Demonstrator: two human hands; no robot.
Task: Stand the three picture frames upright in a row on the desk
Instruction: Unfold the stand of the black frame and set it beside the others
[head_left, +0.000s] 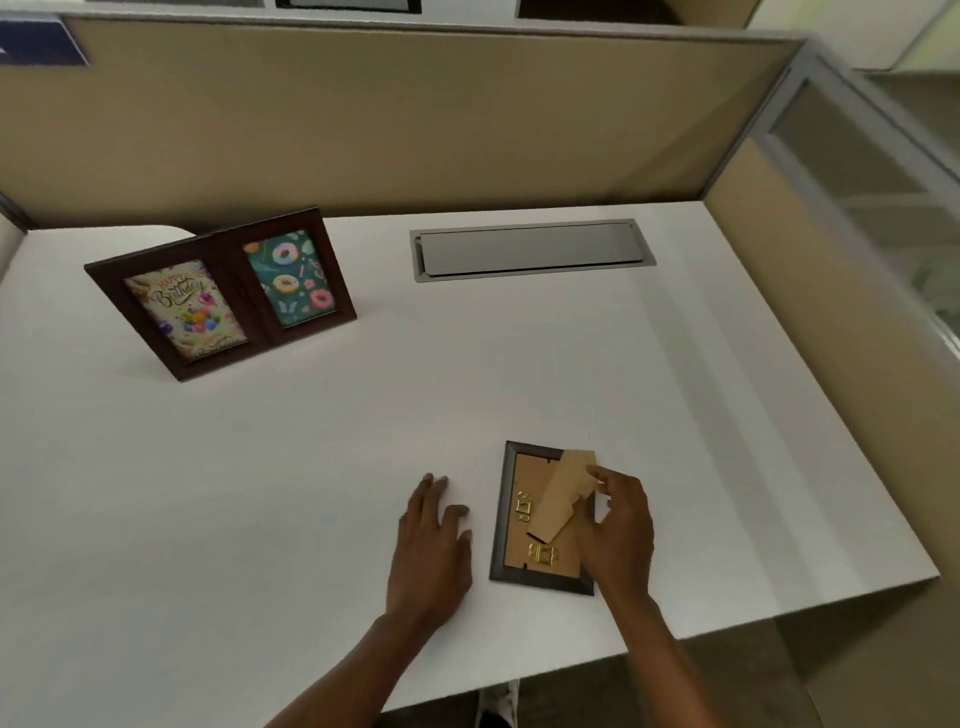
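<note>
Two dark brown frames stand upright side by side at the back left of the white desk (311, 467): the birthday-card frame (176, 309) and the donut-picture frame (288, 278), touching each other. A third dark frame (511, 525) lies face down near the front edge, its brown backing and brass clips showing. My right hand (618, 525) pinches the cardboard easel stand (563, 491) on that backing, lifted off the back. My left hand (434, 540) rests flat on the desk just left of this frame, fingers apart, holding nothing.
A grey cable-tray lid (530, 249) is set into the desk at the back right. Tan cubicle partitions (415, 119) close off the back and the right side. The desk's front edge runs diagonally close below my hands.
</note>
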